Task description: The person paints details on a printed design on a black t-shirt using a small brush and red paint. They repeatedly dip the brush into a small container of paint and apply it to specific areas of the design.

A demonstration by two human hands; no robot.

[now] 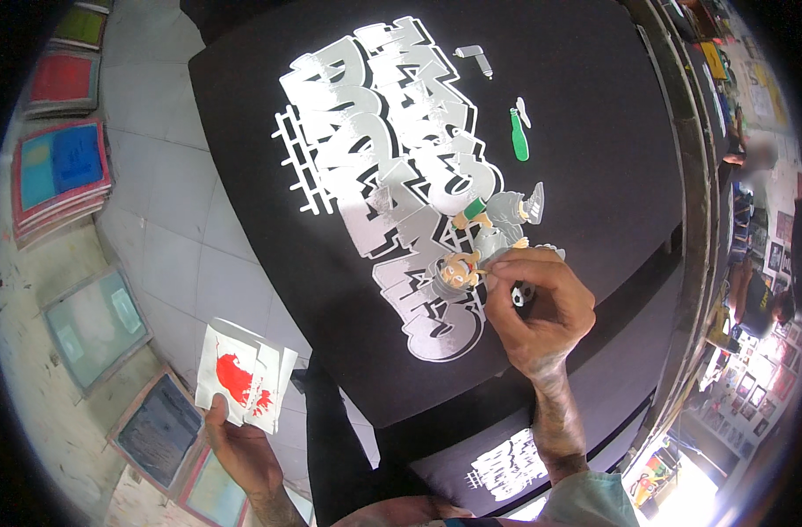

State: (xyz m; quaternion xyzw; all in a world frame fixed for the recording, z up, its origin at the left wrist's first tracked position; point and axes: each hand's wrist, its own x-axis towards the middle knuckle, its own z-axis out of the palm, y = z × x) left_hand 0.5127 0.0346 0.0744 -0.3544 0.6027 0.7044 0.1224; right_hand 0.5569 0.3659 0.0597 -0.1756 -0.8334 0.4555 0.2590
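Note:
My right hand (541,303) is closed in a pinch on a thin stick (483,271), mostly hidden by the fingers. Its tip is at the face of a printed cartoon figure (458,270) in a grey cap, on a black cloth (585,114). Grey and white block lettering (366,149) covers much of the cloth, and a printed football (521,296) shows beside my fingers. At the lower left, my left hand (243,452) grips a folded white paper (274,351), thumb on top. A wet-looking patch of red paint (234,378) is smeared across that paper.
Framed screens in several colours (63,167) lean or lie along the left wall, above a tiled floor (168,176). Another printed black cloth (511,465) lies nearest me. A long rail (695,176) borders the right side. Beyond it, people (757,294) are in the background.

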